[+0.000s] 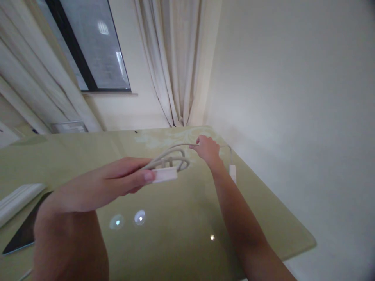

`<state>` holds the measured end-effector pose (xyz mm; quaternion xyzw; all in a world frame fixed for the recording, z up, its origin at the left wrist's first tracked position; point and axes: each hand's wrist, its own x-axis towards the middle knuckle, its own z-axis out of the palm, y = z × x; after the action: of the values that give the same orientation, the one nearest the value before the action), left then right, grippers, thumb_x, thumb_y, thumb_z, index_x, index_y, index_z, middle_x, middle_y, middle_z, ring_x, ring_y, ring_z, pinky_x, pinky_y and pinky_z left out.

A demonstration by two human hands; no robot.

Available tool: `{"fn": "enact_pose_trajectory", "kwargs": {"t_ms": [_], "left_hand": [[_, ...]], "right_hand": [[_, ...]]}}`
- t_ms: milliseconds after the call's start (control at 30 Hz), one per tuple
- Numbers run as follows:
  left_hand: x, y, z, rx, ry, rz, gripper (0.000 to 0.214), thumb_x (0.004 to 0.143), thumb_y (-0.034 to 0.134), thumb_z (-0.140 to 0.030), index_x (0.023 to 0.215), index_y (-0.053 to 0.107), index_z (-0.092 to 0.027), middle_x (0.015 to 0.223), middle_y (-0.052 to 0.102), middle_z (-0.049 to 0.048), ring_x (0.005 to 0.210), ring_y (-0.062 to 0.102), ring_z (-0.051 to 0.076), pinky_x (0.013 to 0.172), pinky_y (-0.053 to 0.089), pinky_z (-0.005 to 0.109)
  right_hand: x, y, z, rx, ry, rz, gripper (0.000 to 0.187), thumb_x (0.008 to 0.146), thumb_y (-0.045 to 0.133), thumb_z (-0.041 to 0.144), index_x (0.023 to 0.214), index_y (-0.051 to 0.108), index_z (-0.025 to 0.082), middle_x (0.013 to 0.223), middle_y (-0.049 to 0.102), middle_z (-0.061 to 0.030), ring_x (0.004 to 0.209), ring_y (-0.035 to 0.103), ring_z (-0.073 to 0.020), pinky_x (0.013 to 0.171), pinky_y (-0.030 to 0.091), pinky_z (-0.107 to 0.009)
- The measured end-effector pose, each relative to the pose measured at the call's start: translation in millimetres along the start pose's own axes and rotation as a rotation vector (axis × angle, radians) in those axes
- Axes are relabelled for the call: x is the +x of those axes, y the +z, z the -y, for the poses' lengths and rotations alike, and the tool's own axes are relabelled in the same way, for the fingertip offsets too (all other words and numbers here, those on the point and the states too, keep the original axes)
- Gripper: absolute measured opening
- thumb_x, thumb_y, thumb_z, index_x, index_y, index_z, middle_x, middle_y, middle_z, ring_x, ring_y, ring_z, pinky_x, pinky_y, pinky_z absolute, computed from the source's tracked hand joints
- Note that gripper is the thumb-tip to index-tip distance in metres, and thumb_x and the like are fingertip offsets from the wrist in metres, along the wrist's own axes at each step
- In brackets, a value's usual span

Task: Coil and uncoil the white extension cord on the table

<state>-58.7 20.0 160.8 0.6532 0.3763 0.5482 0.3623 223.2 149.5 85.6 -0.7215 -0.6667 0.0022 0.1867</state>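
Note:
My left hand [123,177] is closed around a small white rectangular block [165,175], thumb along its near side. Loops of pale cable [183,156] gather over this block and against the fingers. From the loops one strand runs across to my right hand [207,148], whose fingers pinch it farther out over the table. Past the right hand the cable bends down to a second white block [232,173] near the table's right edge. Whether that block hangs or rests on the tabletop, I cannot tell.
Below both hands is a glossy greenish table [175,242], with a wall [293,117] along its right side. At the left lie a dark flat tablet-like object [25,230] and a long white object [20,201]. Curtains [175,58] and a window [96,43] stand behind.

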Motion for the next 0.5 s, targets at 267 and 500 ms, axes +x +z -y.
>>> {"fn": "enact_pose_trajectory", "kwargs": {"t_ms": [267,500], "left_hand": [[8.4,74.5,34.2,0.472,0.025,0.289,0.045,0.089,0.058,-0.064,0.067,0.059,-0.025,0.058,0.059,0.0038,0.062,0.058,0.024,0.063,0.041,0.034],[17.6,73.6,53.0,0.890,0.007,0.378,0.031,0.079,0.075,-0.052,0.071,0.063,-0.024,0.069,0.065,0.0038,0.059,0.057,0.022,0.058,0.033,0.030]], "right_hand": [[-0.4,-15.2,0.7,0.814,-0.228,0.159,0.025,0.085,0.070,0.043,0.086,0.073,0.018,0.072,0.064,-0.0001,0.065,0.058,-0.0123,0.061,0.046,-0.023],[-2.5,-22.3,21.5,1.598,-0.137,0.207,0.029,0.070,0.079,0.025,0.098,0.073,0.019,0.081,0.067,0.0023,0.068,0.059,-0.0083,0.068,0.054,-0.023]]}}
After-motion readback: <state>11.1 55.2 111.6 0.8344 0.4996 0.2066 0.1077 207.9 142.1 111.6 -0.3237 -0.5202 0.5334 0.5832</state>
